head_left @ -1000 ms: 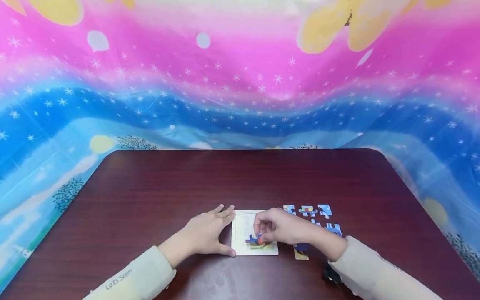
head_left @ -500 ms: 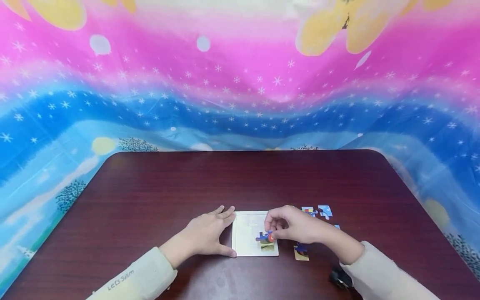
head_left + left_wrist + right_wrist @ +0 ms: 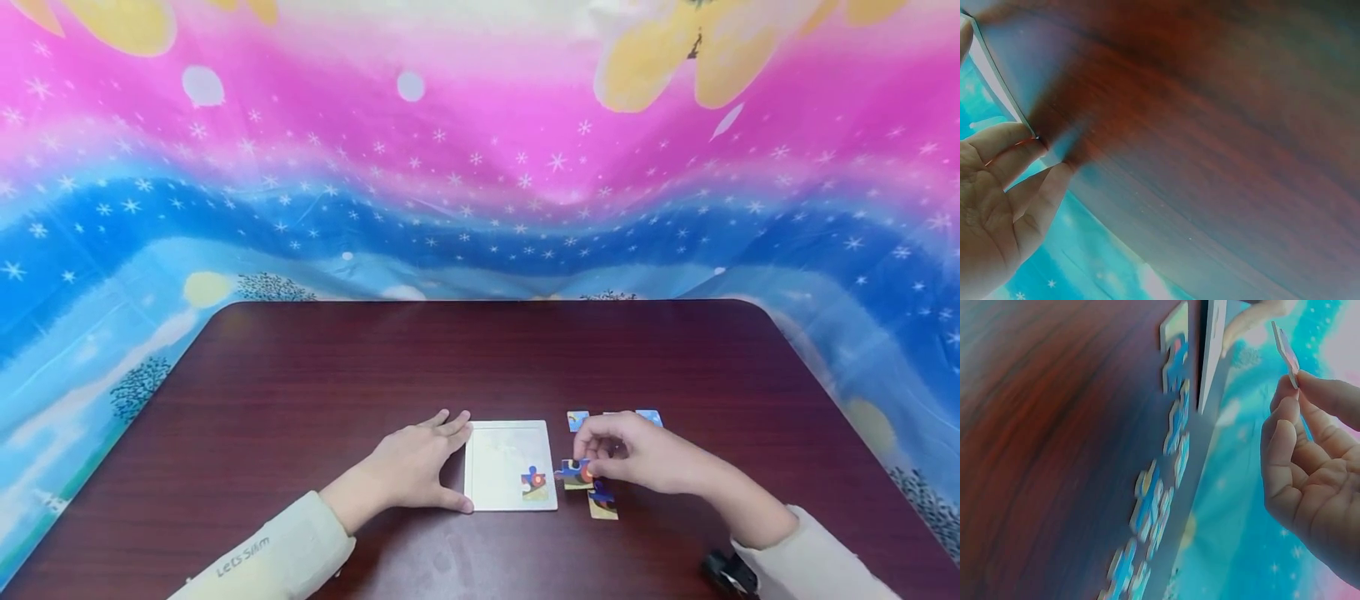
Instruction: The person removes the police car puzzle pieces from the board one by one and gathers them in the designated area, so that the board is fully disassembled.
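Observation:
A pale square puzzle tray (image 3: 498, 450) lies flat on the table, one jigsaw piece (image 3: 534, 483) with a red spot resting near its lower right corner. My left hand (image 3: 412, 471) spreads along the tray's left edge, thumb at the near corner and fingertips at the far one; the left wrist view shows its fingers (image 3: 1016, 156) fairly straight against the edge. Just right of the tray, my right hand (image 3: 630, 454) pinches another jigsaw piece (image 3: 576, 475), blue, yellow and red, between thumb and fingertips. In the right wrist view this held piece (image 3: 1286, 356) appears edge-on, raised off the table.
Several loose jigsaw pieces lie right of the tray, including a yellow-and-blue one (image 3: 603, 504) and a light blue one (image 3: 577, 421); my right hand covers others. A black object (image 3: 729, 573) sits by the right sleeve. Behind the brown table (image 3: 480, 358) hangs a patterned cloth (image 3: 480, 167).
My right hand has moved right, off the tray, carrying the pinched jigsaw piece with it. The piece lying in the tray is now uncovered. My left hand has stayed in place.

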`<control>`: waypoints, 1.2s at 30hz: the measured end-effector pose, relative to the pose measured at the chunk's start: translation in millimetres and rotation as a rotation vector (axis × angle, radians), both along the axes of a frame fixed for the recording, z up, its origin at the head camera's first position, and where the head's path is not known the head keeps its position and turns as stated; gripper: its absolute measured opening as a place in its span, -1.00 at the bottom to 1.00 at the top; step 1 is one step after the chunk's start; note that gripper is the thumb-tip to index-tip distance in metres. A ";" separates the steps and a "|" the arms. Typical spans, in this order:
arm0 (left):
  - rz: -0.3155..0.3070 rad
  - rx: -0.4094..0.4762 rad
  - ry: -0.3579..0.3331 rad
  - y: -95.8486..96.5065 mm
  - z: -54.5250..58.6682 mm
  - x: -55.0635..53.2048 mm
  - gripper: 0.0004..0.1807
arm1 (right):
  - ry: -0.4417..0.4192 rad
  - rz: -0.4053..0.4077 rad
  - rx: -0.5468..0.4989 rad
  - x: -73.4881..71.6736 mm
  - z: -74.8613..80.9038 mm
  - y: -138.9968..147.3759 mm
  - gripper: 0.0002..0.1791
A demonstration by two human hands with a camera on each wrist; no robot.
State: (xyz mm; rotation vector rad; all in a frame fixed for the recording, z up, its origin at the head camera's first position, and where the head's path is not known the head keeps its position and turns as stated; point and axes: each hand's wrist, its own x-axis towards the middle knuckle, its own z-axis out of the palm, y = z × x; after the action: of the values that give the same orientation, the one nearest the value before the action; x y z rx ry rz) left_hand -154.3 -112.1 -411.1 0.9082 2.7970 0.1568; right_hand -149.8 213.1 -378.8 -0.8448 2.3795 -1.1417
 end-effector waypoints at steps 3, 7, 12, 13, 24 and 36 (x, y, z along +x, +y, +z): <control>-0.005 -0.003 0.003 0.1 0.8 -0.2 0.11 | 0.013 -0.011 -0.025 3.0 0.3 11.3 -0.91; -0.011 -0.008 0.001 0.4 1.8 0.0 0.11 | 0.021 -0.021 -0.053 6.9 -1.7 26.7 -0.93; -0.008 -0.011 -0.002 0.6 1.7 0.4 0.11 | 0.012 -0.023 -0.077 11.2 -3.2 45.1 -0.92; -0.007 -0.011 -0.001 0.7 1.5 0.2 0.11 | 0.009 -0.025 -0.079 11.9 -3.4 48.5 -0.92; -0.001 -0.022 -0.004 0.6 2.2 -1.9 0.12 | -0.014 -0.047 -0.076 17.3 -10.4 75.5 -0.94; -0.003 -0.010 -0.005 0.0 0.3 -0.2 0.12 | -0.133 -0.009 -0.074 19.8 -28.0 88.7 -0.93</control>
State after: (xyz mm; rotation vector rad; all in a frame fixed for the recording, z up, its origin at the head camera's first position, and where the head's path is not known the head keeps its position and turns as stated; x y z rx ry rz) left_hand -154.5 -112.1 -410.8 0.9091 2.7889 0.1450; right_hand -130.0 301.9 -406.8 -0.7571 2.2478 -1.2555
